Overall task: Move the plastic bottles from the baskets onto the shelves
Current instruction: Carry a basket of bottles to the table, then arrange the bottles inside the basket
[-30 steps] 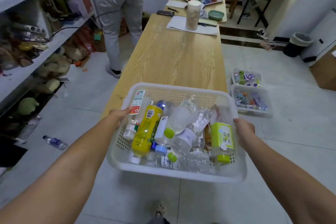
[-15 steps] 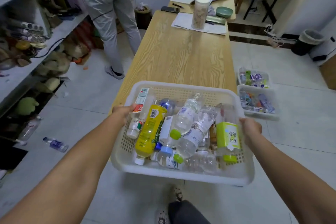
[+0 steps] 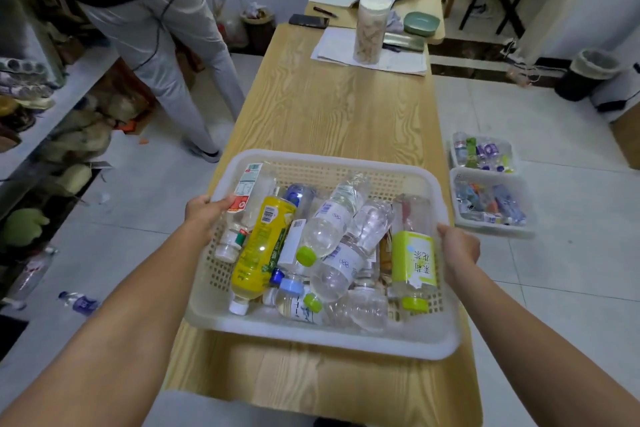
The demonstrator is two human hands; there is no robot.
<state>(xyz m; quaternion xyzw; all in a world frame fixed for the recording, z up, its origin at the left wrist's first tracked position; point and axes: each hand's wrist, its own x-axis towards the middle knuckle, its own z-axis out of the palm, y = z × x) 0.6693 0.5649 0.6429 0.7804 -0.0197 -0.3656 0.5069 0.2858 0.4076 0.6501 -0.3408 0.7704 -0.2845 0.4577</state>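
Both hands are on the white basket, and it sits over the near end of the long wooden table; whether it rests on the wood or hangs just above it, I cannot tell. The left hand grips the left rim with its fingers curled over the edge, right beside a bottle with a red-and-white label. The right hand grips the right rim, fingers wrapped round it and hidden below. Inside, the plastic bottles lie in a heap on their sides: a yellow bottle on the left, a clear bottle with a green cap across the middle, a green-labelled bottle along the right wall, just beside the right hand. Two more baskets of bottles stand on the tiled floor to the right of the table, touching each other. The shelves run along the left side, crowded with soft toys and clutter, well apart from the basket, with one loose bottle lying on the floor beneath them. Another person in pale trousers stands between shelves and table. Far down the table, a tall jar stands on papers near a green bowl
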